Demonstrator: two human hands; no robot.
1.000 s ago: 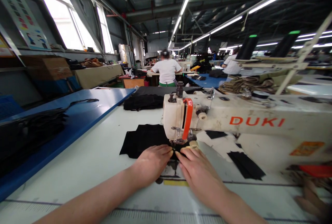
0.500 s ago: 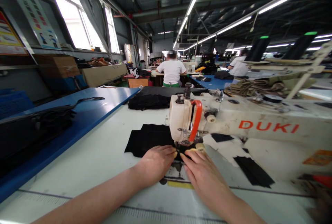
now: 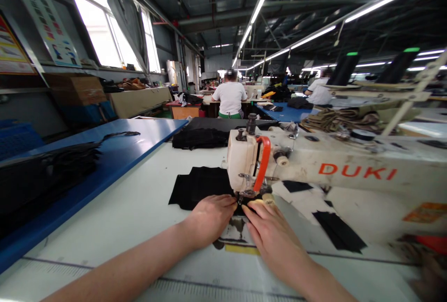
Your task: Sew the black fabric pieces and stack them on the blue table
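Just ahead of both flat, unclenched hands, left hand (image 3: 209,218), right hand (image 3: 270,232), black fabric (image 3: 199,188) under fingertips, sewing machine (image 3: 314,167) beyond

A flat black fabric piece (image 3: 199,187) lies on the white table, its near edge under the needle

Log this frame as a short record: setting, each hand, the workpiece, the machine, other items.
setting: garment workshop, white sewing table
left hand: flat on black fabric piece, beside the needle
right hand: fingertips at the presser foot
machine: white DUKI sewing machine
other items: black strip, folded black stack, person in white shirt seated ahead
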